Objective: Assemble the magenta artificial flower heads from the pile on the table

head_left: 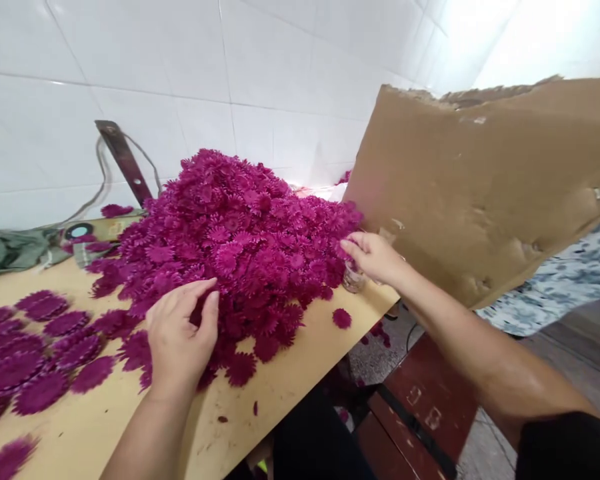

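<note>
A tall heap of magenta artificial flower pieces [240, 240] with fringed edges covers the middle of the table. My left hand [183, 327] rests against the front left of the heap, its thumb and curved fingers apart and nothing clearly held. At the heap's right edge, my right hand [375, 257] has its thumb and forefinger pinched together. What lies between those fingertips is too small to make out against the magenta. Just below that hand stands a small clear jar [353, 279], partly covered by it. One loose flower piece [341, 319] lies flat nearby.
Stacked flower discs [23, 363] spread over the left of the tan tabletop [145, 433]. An upright metal bar [125, 163] stands behind, with a cord. A large cardboard sheet [480, 187] leans at right, above patterned cloth [560, 273]. A dark red box [425, 393] sits below.
</note>
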The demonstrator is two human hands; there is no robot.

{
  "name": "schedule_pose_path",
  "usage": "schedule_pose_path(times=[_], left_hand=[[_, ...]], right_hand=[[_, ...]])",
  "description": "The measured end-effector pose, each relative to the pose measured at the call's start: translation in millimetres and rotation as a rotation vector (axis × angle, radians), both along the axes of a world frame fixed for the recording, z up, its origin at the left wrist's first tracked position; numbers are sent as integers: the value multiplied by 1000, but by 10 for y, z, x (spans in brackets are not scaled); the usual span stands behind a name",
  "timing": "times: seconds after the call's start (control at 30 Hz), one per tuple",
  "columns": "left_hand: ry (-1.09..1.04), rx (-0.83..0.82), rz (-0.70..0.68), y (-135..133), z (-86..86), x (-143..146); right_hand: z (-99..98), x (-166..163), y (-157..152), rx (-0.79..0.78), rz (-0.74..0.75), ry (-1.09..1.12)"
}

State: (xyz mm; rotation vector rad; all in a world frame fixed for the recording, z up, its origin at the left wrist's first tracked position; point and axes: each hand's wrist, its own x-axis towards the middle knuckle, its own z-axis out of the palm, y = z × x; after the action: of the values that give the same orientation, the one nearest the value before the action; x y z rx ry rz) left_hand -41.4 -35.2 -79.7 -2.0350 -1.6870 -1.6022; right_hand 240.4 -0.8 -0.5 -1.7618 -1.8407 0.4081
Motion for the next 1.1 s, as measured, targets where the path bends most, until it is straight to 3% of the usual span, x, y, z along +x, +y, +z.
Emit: schedule_pose_path(times=[0.17, 0.27, 0.33, 0.4, 0.5, 0.57, 0.63, 0.67, 0.73, 0.8, 0.87, 1.0, 1.1], left_hand=[[-386, -346, -356, -99, 64, 243], [-547, -423, -428, -108, 71, 297], [-589, -426, -424, -98, 68, 263], [-609, -436, -412, -89, 60, 199], [-606, -411, -364, -87, 41, 118], [-568, -386, -333, -88, 27, 100], [-509, -384, -316, -88, 16, 106], [-474, -387, -313, -86, 12, 114], [-406, -393, -311, -80, 5, 129], [-355, -391, -304, -75, 2, 134], [-344, -393, -290, -72, 4, 130], [-379, -403, -281, -71, 5, 121], [-376, -399, -301, -72, -2, 131]], right_hand=[[-169, -842, -129, 23, 343, -2], [-269, -1259, -154, 7, 565, 41], [-276, -1349, -158, -16, 644, 87], [-215, -1241, -138, -25, 654, 128], [-31, -745, -61, 2, 589, 78], [88, -301, 5, 97, 428, -74], [150, 108, 77, 156, 177, -249], [153, 271, 115, 101, 104, -315], [102, 482, 198, -113, 98, -388], [-5, 548, 276, -296, 147, -404], [-127, 521, 336, -382, 184, -394], [-260, 457, 393, -442, 235, -366], [-210, 520, 402, -406, 254, -379]])
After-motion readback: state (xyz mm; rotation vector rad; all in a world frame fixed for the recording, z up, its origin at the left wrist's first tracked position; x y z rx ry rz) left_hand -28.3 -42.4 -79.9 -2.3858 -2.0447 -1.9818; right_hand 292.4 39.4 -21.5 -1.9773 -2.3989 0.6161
